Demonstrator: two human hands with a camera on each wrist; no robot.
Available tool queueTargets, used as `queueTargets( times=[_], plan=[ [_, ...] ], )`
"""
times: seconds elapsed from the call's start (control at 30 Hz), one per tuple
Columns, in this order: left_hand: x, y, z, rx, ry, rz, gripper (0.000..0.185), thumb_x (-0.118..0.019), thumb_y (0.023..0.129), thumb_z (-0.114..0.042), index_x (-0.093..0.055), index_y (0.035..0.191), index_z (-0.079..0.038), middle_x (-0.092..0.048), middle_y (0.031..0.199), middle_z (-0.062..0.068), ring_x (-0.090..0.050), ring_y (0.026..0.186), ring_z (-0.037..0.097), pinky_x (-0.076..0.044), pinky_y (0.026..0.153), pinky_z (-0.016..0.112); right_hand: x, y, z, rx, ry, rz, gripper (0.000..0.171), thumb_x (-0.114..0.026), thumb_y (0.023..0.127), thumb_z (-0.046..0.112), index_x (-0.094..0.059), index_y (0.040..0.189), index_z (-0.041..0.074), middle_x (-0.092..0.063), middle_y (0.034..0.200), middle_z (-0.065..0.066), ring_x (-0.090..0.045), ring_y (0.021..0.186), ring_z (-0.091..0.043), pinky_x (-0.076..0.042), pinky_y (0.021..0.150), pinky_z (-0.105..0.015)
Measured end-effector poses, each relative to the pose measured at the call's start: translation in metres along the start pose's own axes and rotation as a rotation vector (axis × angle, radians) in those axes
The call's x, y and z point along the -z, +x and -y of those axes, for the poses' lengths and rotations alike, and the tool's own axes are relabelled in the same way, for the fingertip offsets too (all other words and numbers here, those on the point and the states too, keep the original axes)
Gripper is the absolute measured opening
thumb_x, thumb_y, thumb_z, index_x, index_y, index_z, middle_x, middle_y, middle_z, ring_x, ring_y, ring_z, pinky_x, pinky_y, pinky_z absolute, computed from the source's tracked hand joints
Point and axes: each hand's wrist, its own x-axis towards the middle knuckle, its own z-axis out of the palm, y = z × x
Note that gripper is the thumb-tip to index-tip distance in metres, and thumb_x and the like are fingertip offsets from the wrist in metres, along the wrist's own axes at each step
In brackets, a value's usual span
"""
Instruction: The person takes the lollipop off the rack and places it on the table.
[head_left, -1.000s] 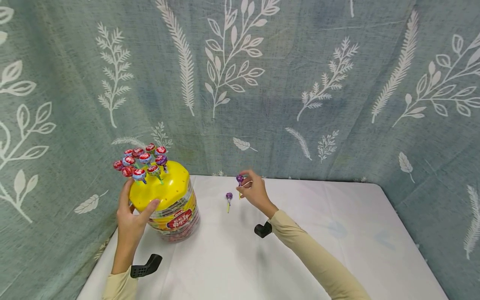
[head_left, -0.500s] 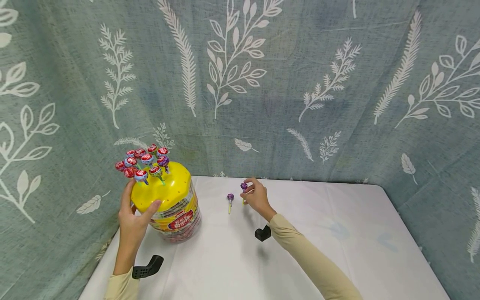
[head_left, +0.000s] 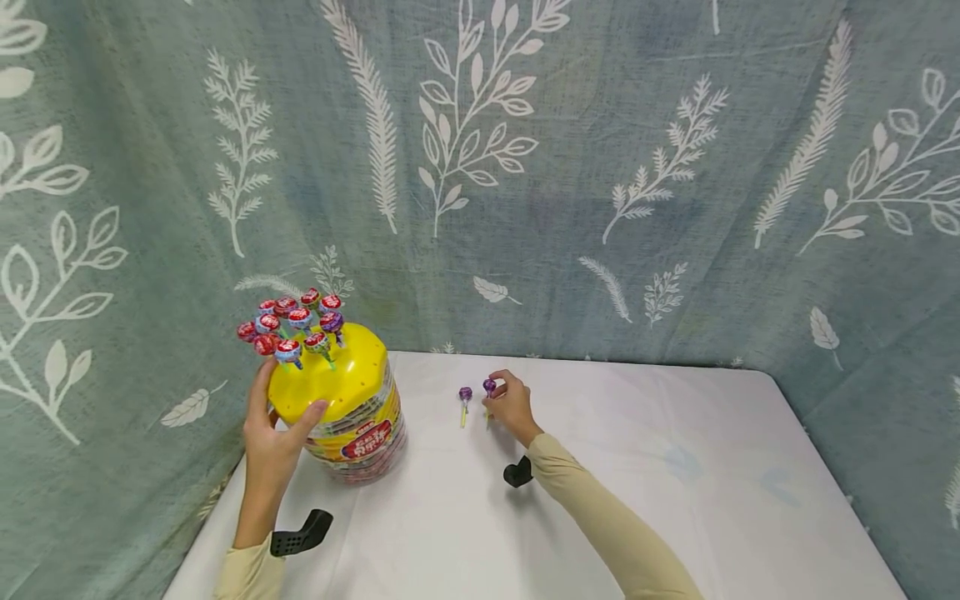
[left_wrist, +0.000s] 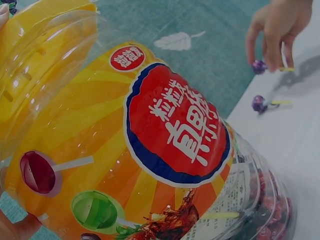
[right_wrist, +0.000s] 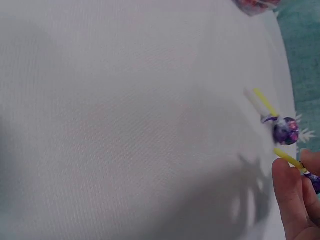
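The left hand grips a clear jar by its yellow lid, where red, blue and purple lollipops stand; reddish contents show inside. Next, a purple lollipop with yellow stick lies on the white table. Beside it, the right hand pinches a similar one.

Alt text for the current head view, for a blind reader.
A person's right hand pinches a purple lollipop near a second lollipop on a white table. The left hand grips a candy jar at its yellow lid, which bears a cluster of lollipops.
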Motion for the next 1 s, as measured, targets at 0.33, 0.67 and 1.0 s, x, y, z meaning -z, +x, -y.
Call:
queueTargets(
  times=[0.33,0.67,1.0],
  plan=[
    [-0.001,-0.002,0.0,0.007,0.001,0.002,0.084,-0.073,0.081,-0.011,-0.027,0.148,-0.035,-0.037,0.145,-0.007,-0.037,0.122,0.01,-0.03,0.102,0.04,-0.003,0.0,-0.017,0.001,-0.137,0.003,0.044,-0.074,0.071,-0.009,-0.06,0.113,-0.005,-0.057,0.07,-0.009,-0.056,0.051,-0.016,-0.049,0.045,-0.025],
    [0.001,-0.001,0.002,-0.02,-0.029,0.002,0.086,-0.073,0.08,-0.008,-0.027,0.149,-0.032,-0.033,0.148,-0.005,-0.035,0.127,0.013,-0.026,0.104,0.04,-0.002,0.0,-0.012,-0.028,-0.182,0.055,0.049,-0.074,0.076,-0.002,-0.057,0.122,-0.002,-0.056,0.073,-0.01,-0.056,0.05,-0.015,-0.049,0.046,-0.026],
    [0.001,0.0,0.002,-0.02,-0.034,0.003,0.085,-0.073,0.08,-0.008,-0.028,0.148,-0.033,-0.034,0.147,-0.005,-0.035,0.125,0.013,-0.028,0.103,0.038,0.012,0.004,-0.003,0.015,-0.217,0.02,0.037,-0.071,0.079,0.001,-0.059,0.114,-0.002,-0.055,0.072,-0.01,-0.048,0.052,-0.015,-0.043,0.049,-0.027]
  ],
)
